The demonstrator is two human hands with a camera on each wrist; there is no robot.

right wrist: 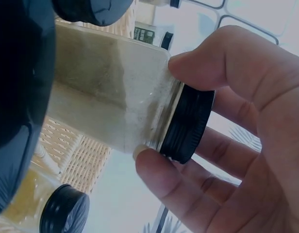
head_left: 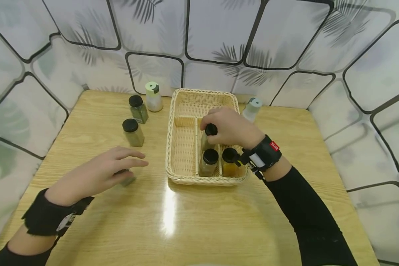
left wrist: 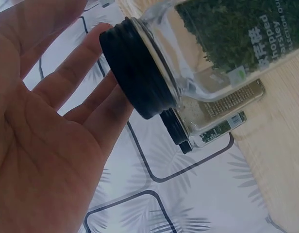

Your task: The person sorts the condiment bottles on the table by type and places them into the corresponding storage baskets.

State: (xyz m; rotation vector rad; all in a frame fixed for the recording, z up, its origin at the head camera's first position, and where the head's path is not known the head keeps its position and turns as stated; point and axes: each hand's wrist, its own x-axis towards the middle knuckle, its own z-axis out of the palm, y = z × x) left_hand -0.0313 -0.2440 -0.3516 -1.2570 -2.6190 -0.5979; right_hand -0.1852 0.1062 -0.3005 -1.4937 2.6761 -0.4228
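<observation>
My right hand [head_left: 231,127] pinches a spice jar of pale powder [right wrist: 110,92] just below its black lid, between thumb and fingers. That jar stands upright in the right part of the divided wicker basket [head_left: 183,181]. Beside it in the basket are another black-lidded jar [head_left: 208,168] and a jar of yellow powder [head_left: 229,168]. On the left, my left hand [head_left: 108,170] is held with loosely bent fingers over a chopped parsley jar [left wrist: 227,43], mostly hidden in the head view. Its fingers are around the black lid without gripping; whether one touches it, I cannot tell.
Behind the left hand stand a pale powder jar [head_left: 134,136], a jar of green herbs [head_left: 139,111] and a shaker with a light green cap [head_left: 153,98]. A white-capped shaker [head_left: 252,109] is right of the basket. Patterned cloth [head_left: 212,33] borders the wooden table [head_left: 199,221].
</observation>
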